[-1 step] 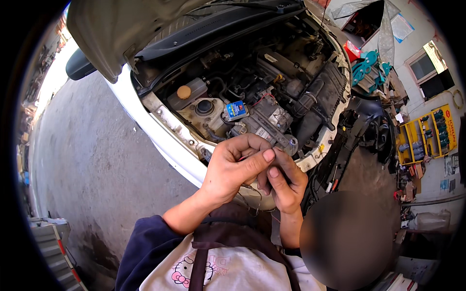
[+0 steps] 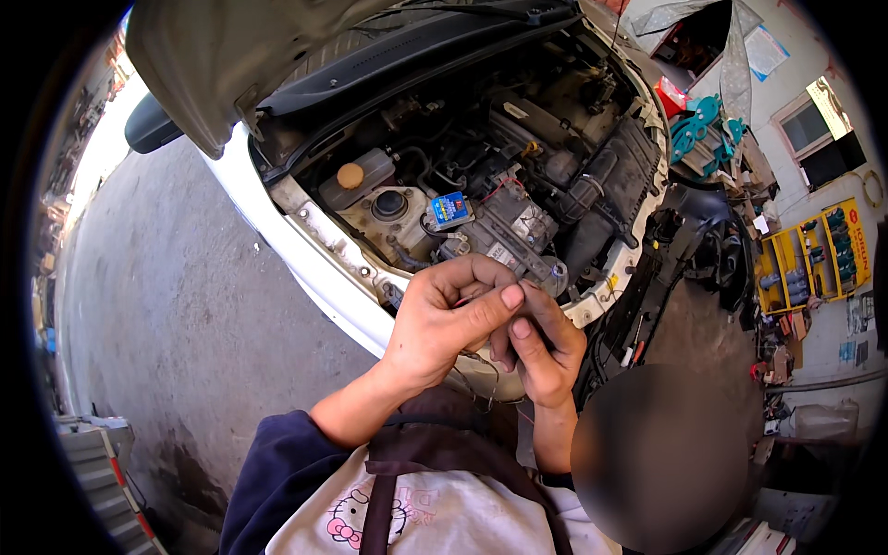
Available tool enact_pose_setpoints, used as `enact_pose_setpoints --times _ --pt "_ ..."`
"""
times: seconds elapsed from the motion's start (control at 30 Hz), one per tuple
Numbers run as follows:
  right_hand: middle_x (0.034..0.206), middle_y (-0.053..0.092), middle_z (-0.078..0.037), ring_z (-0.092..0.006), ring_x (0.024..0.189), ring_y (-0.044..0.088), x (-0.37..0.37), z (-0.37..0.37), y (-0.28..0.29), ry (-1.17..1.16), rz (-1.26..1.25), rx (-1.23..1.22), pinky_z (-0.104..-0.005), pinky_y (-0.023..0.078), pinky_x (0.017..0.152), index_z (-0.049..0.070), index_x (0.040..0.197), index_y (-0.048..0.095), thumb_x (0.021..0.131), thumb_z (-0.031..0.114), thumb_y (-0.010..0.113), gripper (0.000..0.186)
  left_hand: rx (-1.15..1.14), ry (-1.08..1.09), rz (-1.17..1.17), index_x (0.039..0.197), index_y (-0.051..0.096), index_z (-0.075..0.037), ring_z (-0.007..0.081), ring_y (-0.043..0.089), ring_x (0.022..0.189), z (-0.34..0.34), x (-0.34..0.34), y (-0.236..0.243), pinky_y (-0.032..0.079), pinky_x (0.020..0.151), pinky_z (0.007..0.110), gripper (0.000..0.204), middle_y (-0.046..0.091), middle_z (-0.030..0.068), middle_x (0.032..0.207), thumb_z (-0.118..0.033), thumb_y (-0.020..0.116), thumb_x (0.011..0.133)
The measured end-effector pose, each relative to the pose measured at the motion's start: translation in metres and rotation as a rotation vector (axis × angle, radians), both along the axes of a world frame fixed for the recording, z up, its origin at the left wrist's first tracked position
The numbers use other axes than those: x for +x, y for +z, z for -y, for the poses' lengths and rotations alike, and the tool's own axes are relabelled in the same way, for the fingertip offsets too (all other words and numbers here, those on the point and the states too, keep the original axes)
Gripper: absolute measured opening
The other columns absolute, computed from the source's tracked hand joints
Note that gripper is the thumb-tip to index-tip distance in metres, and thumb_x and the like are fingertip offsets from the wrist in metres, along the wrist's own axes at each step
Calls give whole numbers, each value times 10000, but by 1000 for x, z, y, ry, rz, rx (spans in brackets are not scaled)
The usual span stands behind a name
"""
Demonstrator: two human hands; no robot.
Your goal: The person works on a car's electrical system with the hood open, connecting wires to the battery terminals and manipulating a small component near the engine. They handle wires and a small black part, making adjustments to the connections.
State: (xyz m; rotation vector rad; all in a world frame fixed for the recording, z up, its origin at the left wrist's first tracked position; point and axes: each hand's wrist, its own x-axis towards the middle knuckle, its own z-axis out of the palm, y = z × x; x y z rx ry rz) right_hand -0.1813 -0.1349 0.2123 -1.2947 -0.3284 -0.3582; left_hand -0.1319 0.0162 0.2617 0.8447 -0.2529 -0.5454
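In front of the car's bumper, my left hand (image 2: 435, 324) and my right hand (image 2: 548, 356) meet at the fingertips. Both are closed in a pinch, thumbs on top. Thin dark wires (image 2: 476, 393) hang down from beneath them, and a bit of reddish wire shows inside the curl of my left fingers. The fingers cover the pinched part. Just beyond my hands lies the open engine bay, with a car battery (image 2: 513, 222) and a small blue-labelled box (image 2: 450, 211) beside it.
A raised hood (image 2: 213, 55) overhangs the bay at upper left. A coolant tank with a tan cap (image 2: 350, 176) sits left of the engine. Detached black car parts (image 2: 638, 305) lie to the right, near a yellow rack (image 2: 805, 254). A grey ribbed metal object (image 2: 92, 476) stands at lower left.
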Motion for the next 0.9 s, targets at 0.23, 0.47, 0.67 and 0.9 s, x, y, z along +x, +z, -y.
enact_pose_setpoints --times 0.23,0.47,0.67,0.9 --pt "691 633 -43 -64 531 508 -1 0 1 -56 6 -88 -214 386 483 9 1368 580 967 -7 564 402 73 55 39 982 580 25 35 344 455 6 -1 3 362 437 223 153 421 -45 568 -115 641 975" --pt "713 637 -39 -64 545 517 -5 -3 1 -48 -46 -64 -208 382 486 17 1375 577 972 7 572 404 60 22 44 956 575 21 114 635 558 1 0 5 529 501 249 164 617 25 676 -82 701 932" --pt "748 616 -65 -97 519 521 -12 -2 5 198 -146 200 -219 335 437 -9 1467 434 987 71 555 501 284 109 147 919 574 -15 11 448 520 3 -6 11 376 475 190 185 420 -89 596 -71 748 890" --pt "785 615 -90 -127 476 499 -13 -4 3 376 -170 433 -239 324 396 -23 1504 348 982 102 563 579 355 215 260 905 581 -44 -14 294 532 6 -11 11 236 487 192 196 351 -118 604 -66 771 865"
